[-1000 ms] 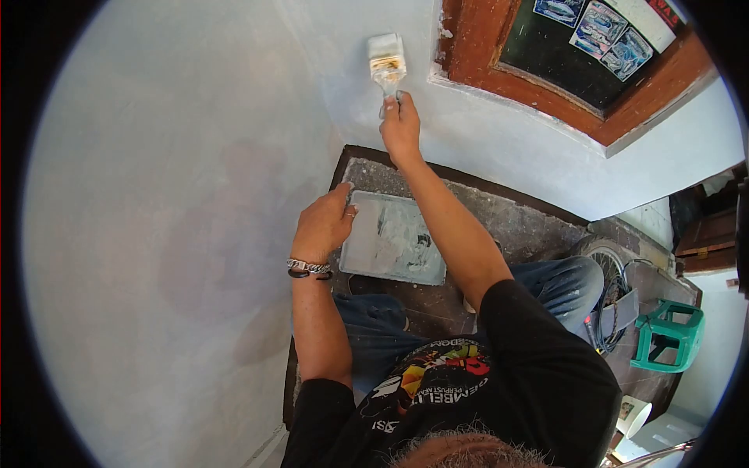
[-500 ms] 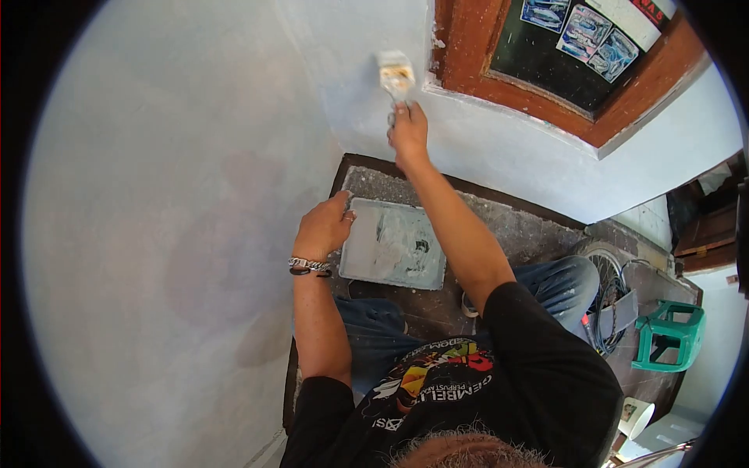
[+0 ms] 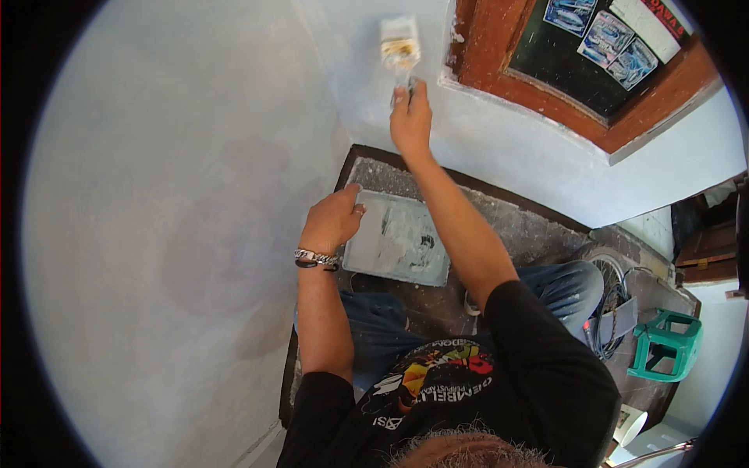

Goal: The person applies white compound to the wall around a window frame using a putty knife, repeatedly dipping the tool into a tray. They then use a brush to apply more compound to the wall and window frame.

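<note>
My right hand (image 3: 411, 125) is wrapped around the handle of a wide paintbrush (image 3: 399, 48), its bristles coated white with a yellowish patch. The brush is at the white wall (image 3: 367, 101), left of the wooden window frame, and looks slightly blurred. Below it, my left hand (image 3: 331, 220), with a ring and a chain bracelet, grips the upper left edge of a grey paint tray (image 3: 406, 253). Whitish paint smears and a dark patch cover the tray's inside. The fingers under the tray are hidden.
A brown wooden frame (image 3: 484, 54) with dark glass and stickers is at upper right. A second pale wall (image 3: 195, 156) fills the left. On the right are a bicycle wheel (image 3: 611, 273), coiled cables (image 3: 605, 335), a green plastic stool (image 3: 667, 343) and a white container (image 3: 630, 425).
My right hand and the paintbrush have moved a little up the wall. My left hand stays on the tray; the whole view has shifted slightly.
</note>
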The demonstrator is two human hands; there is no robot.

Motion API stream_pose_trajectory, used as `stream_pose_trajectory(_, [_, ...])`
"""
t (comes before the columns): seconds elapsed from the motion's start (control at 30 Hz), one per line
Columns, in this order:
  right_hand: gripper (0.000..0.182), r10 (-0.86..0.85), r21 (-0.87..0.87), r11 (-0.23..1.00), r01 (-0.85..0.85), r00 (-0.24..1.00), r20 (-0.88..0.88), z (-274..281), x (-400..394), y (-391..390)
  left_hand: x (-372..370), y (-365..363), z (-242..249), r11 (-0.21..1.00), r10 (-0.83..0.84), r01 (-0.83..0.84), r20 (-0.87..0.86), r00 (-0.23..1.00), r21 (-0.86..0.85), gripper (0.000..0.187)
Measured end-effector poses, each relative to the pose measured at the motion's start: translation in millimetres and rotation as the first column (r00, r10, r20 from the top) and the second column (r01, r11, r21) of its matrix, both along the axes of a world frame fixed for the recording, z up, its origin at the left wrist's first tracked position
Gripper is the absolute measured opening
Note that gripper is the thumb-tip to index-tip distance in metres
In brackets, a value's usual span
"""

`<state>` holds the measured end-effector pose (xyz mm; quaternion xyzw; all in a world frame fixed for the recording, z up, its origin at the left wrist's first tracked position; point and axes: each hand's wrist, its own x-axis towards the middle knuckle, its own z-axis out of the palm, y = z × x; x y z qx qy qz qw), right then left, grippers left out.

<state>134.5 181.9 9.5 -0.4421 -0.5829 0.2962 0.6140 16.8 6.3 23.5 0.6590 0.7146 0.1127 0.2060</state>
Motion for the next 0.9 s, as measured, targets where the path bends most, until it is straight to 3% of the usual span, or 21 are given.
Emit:
stream_pose_trajectory(0.1, [0.027,-0.063,-0.152,0.985,0.08,0.992,0.11,-45,10,27,-1,-2,0,1.0,0.011,-0.011,0.003,1.0,-0.017,0.033])
stream_pose_trajectory(0.13, [0.024,-0.144,-0.047,0.988,0.15,0.984,0.101,-77,8,24,-3,1,3,1.0,0.007,-0.008,-0.016,1.0,-0.004,0.033])
stream_pose_trajectory(0.2, [0.028,-0.18,-0.201,0.953,0.225,0.959,0.22,-124,13,7,-2,-1,2,1.0,0.012,-0.012,-0.036,0.999,0.001,0.034])
stream_pose_trajectory(0.27, [0.026,-0.048,-0.416,0.907,0.071,0.997,0.066,-191,20,7,-2,-3,-1,1.0,-0.004,0.003,-0.017,1.0,-0.02,0.04])
stream_pose_trajectory(0.37, [0.028,0.055,-0.515,0.852,-0.099,0.993,-0.1,-154,32,-23,-1,-1,-3,1.0,-0.012,0.012,0.0,1.0,-0.003,0.037])
stream_pose_trajectory(0.47, [0.027,0.125,-0.367,0.919,-0.142,0.99,-0.069,-132,54,-12,-6,-1,-11,1.0,-0.012,0.012,0.013,1.0,0.022,0.034])
stream_pose_trajectory(0.57, [0.02,0.109,-0.447,0.855,-0.262,0.934,-0.34,-102,80,-22,-6,-3,-12,1.0,-0.012,0.012,-0.002,1.0,0.025,0.034])
stream_pose_trajectory(0.6, [0.015,0.143,-0.379,0.852,-0.361,0.858,-0.494,-97,85,-27,-4,-3,-12,1.0,-0.008,0.008,-0.007,1.0,0.022,0.035])
stream_pose_trajectory(0.7, [0.013,0.134,-0.376,0.813,-0.445,0.771,-0.623,-78,93,-43,-2,3,-11,0.999,-0.023,0.022,-0.024,0.999,-0.041,0.043])
stream_pose_trajectory(0.9, [0.012,0.069,-0.412,0.814,-0.409,0.773,-0.631,-56,97,-29,8,8,-7,0.997,-0.054,0.054,0.004,0.999,-0.054,0.043])
